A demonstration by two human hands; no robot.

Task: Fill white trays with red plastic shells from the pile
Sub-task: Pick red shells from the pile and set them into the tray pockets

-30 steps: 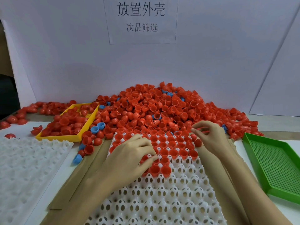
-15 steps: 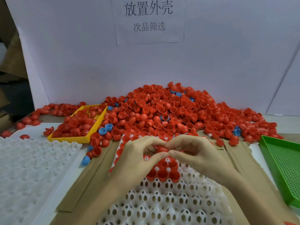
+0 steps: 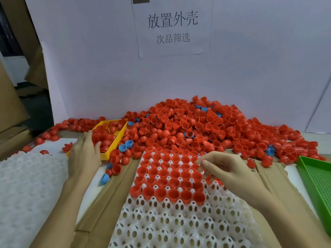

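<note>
Shells (image 3: 172,174) fill tray (image 3: 179,221) beneath loose-fingered right hand (image 3: 231,176); left hand (image 3: 84,154), fingers straight, reaches yellow bin (image 3: 114,140).

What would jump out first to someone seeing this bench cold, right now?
The big pile of red shells heaped against the white back wall, flecked with a few blue ones. In front of it lies the white tray, its far rows filled with red shells and its near rows bare, with the right hand over the filled part. The left hand reaches over the yellow tray of shells at left; a green tray sits at the right edge.
</note>
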